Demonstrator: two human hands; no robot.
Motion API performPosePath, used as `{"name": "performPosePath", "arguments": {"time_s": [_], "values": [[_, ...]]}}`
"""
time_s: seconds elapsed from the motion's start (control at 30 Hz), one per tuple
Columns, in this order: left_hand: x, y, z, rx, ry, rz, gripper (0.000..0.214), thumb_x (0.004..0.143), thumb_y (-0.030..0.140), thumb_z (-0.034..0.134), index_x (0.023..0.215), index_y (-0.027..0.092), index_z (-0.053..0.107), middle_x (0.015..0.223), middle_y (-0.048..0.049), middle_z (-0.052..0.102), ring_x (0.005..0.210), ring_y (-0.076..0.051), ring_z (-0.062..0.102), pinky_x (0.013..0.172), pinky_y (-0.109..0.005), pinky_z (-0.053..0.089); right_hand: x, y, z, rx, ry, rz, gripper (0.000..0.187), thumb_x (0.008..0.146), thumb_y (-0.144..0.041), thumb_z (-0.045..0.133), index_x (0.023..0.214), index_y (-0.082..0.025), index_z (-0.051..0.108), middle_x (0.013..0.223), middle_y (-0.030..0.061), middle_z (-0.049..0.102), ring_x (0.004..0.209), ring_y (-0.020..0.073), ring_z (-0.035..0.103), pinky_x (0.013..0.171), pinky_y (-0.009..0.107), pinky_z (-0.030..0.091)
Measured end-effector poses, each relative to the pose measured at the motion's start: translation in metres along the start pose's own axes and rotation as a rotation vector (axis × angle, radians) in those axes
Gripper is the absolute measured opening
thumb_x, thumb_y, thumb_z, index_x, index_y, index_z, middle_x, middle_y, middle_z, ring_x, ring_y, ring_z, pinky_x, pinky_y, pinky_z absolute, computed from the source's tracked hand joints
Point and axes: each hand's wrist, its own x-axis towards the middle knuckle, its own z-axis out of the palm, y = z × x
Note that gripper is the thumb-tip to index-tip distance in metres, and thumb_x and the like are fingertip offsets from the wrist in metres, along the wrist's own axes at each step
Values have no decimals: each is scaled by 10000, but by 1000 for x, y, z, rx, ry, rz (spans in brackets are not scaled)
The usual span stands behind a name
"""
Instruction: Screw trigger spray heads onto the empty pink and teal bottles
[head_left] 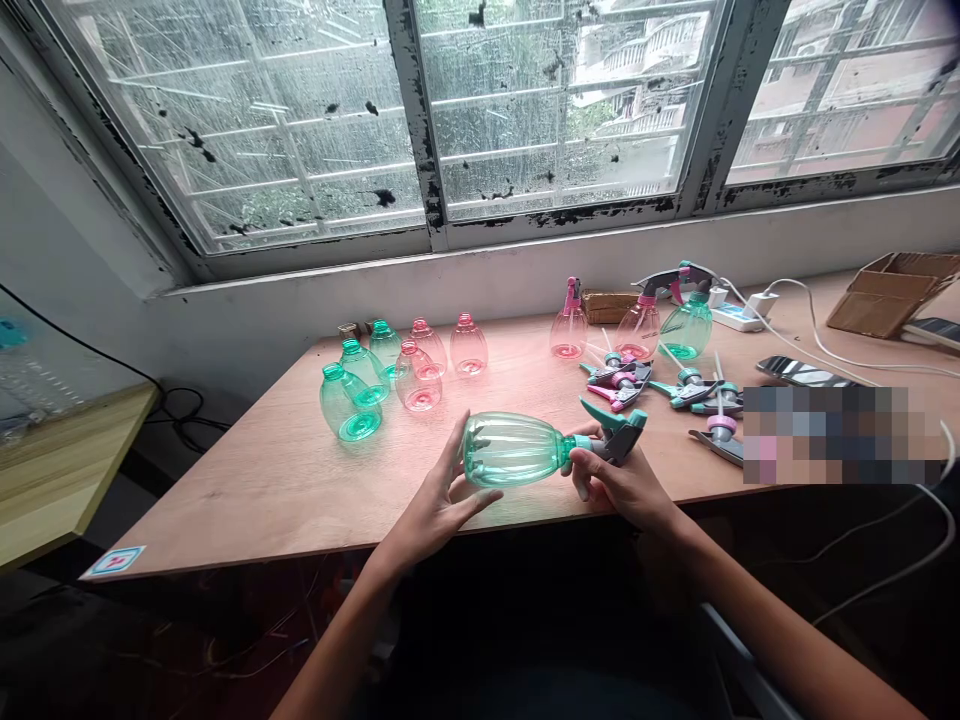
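A clear green spray bottle (517,450) lies on its side in the air above the table's front edge, its neck to the right. My left hand (442,500) cups its base, thumb underneath and fingers behind. My right hand (619,480) pinches the collar at the neck, where a grey trigger head (621,436) with a teal lever sits on the bottle. Some right fingers are hidden behind the neck. Past my right hand lie several loose trigger heads (619,380) in grey, pink and teal, with dip tubes sticking up.
Headless green bottles (351,405) and pink bottles (469,345) stand at the back left of the wooden table (247,480). Bottles with heads (686,325) stand at the back right, near a power strip (739,315), cables, a phone (806,372) and a cardboard box (889,295).
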Motion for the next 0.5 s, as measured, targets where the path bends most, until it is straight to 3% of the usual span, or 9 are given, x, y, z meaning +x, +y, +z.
{"name": "performPosePath", "arguments": {"time_s": [0.13,0.3,0.5], "values": [[-1,1,0,-39,-8,-39,977,873,324,723,1587,385,59,1654,-83,270,1459,-315,385,1192,-474,337,0,1,0,39,-25,36,311,877,-424,728,1010,-195,565,623,-15,672,474,130,576,437,230,437],[0,3,-3,-23,-6,-45,827,889,402,690,1573,289,241,1609,-131,354,1453,-348,381,1176,-483,360,-1,1,1,49,-60,77,305,861,-424,746,953,-181,586,643,-13,671,434,103,526,405,214,410],[1,-2,-2,35,17,3,959,846,288,748,1578,390,138,1581,-79,384,1454,-302,380,1184,-492,352,0,3,-1,74,-53,39,271,893,-395,726,994,-183,591,667,-6,690,457,106,555,432,214,422]]}}
